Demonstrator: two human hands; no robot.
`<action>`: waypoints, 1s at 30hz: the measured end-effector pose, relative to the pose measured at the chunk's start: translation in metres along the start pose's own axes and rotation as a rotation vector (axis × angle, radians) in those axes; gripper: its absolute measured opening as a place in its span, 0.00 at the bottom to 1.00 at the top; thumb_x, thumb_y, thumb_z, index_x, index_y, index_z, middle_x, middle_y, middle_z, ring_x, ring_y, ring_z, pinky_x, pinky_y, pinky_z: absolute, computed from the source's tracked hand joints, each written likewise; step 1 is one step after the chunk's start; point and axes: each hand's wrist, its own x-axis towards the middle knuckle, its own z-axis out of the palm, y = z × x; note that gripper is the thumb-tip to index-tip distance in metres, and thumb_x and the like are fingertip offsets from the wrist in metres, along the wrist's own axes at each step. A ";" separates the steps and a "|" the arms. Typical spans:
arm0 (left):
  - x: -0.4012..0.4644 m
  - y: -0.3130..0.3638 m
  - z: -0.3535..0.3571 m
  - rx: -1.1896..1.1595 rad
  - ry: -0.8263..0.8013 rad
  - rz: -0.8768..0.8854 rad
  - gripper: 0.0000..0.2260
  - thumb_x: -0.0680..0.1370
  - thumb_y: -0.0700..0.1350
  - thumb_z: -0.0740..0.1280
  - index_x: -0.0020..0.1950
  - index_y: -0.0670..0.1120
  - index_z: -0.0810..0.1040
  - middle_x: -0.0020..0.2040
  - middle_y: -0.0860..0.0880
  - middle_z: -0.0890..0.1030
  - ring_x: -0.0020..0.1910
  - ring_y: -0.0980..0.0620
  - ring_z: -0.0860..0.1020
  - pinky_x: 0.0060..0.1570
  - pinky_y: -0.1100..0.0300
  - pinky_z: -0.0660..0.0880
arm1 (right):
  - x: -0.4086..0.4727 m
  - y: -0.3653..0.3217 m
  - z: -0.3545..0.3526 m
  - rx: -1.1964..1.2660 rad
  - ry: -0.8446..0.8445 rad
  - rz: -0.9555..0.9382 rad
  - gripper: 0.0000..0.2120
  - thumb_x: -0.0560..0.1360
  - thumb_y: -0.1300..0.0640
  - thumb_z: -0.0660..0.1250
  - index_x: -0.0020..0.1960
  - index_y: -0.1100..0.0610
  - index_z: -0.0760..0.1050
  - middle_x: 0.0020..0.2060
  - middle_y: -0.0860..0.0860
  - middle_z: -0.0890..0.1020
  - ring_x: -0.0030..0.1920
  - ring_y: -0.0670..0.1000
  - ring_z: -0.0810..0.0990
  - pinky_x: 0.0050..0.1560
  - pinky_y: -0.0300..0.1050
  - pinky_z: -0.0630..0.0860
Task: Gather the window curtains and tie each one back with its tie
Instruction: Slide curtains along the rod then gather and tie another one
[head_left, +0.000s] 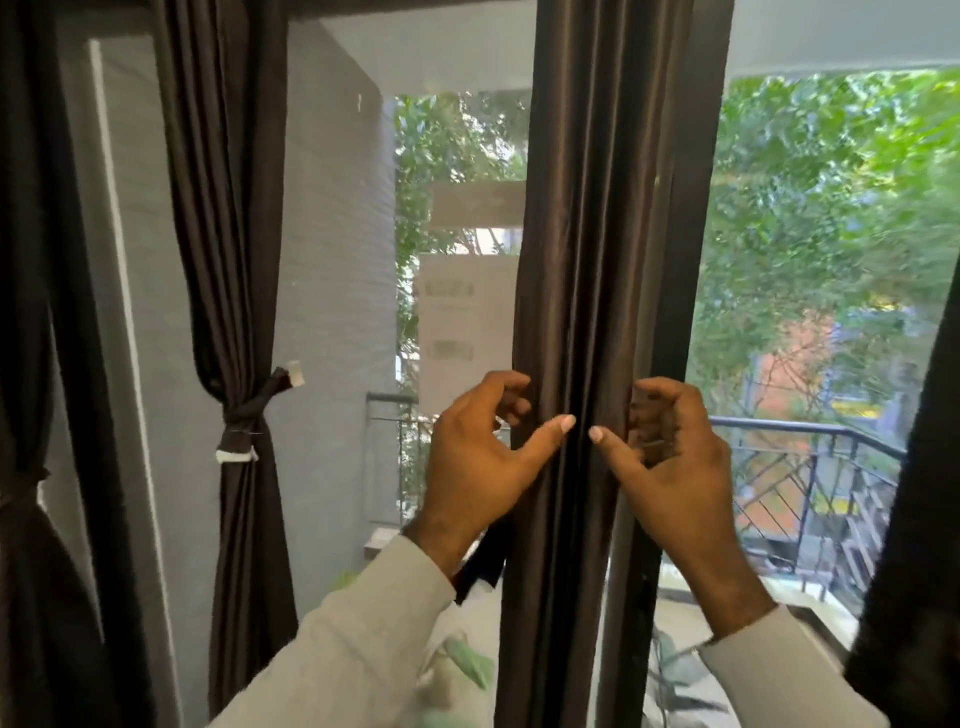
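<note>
A dark brown curtain (582, 249) hangs gathered in a narrow column at the centre of the window. My left hand (483, 447) curls round its left edge, thumb pressing the front folds. My right hand (670, 441) curls round its right edge, thumb tip close to the left thumb. A dark strip, perhaps its tie (483, 566), hangs below my left wrist. To the left, another brown curtain (228, 208) is bound at mid height by its knotted tie (244, 421) with white ends.
A dark window frame post (675, 312) stands just behind the held curtain. More dark curtain fabric hangs at the far left (26, 364) and far right (914, 519). Outside are a grey wall (332, 260), a black balcony railing (810, 467) and trees.
</note>
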 end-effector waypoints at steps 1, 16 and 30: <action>-0.001 -0.002 0.003 0.057 -0.007 0.015 0.20 0.76 0.59 0.80 0.63 0.55 0.79 0.48 0.58 0.83 0.48 0.56 0.83 0.49 0.57 0.83 | -0.002 0.002 0.001 -0.040 0.021 0.012 0.24 0.73 0.59 0.81 0.63 0.47 0.73 0.43 0.43 0.84 0.41 0.45 0.84 0.43 0.41 0.82; -0.055 -0.081 -0.014 0.049 -0.069 0.090 0.06 0.83 0.48 0.73 0.53 0.47 0.88 0.42 0.52 0.85 0.39 0.52 0.83 0.40 0.50 0.81 | -0.105 0.027 0.082 -0.678 -0.004 -0.070 0.13 0.79 0.49 0.71 0.58 0.58 0.82 0.50 0.55 0.82 0.51 0.61 0.82 0.51 0.57 0.79; -0.107 -0.085 -0.008 0.063 -0.029 -0.013 0.03 0.79 0.47 0.77 0.46 0.49 0.87 0.36 0.55 0.83 0.35 0.57 0.80 0.38 0.57 0.79 | -0.147 0.033 0.052 -0.398 0.170 0.098 0.04 0.83 0.57 0.71 0.54 0.54 0.85 0.46 0.50 0.85 0.48 0.53 0.85 0.53 0.41 0.79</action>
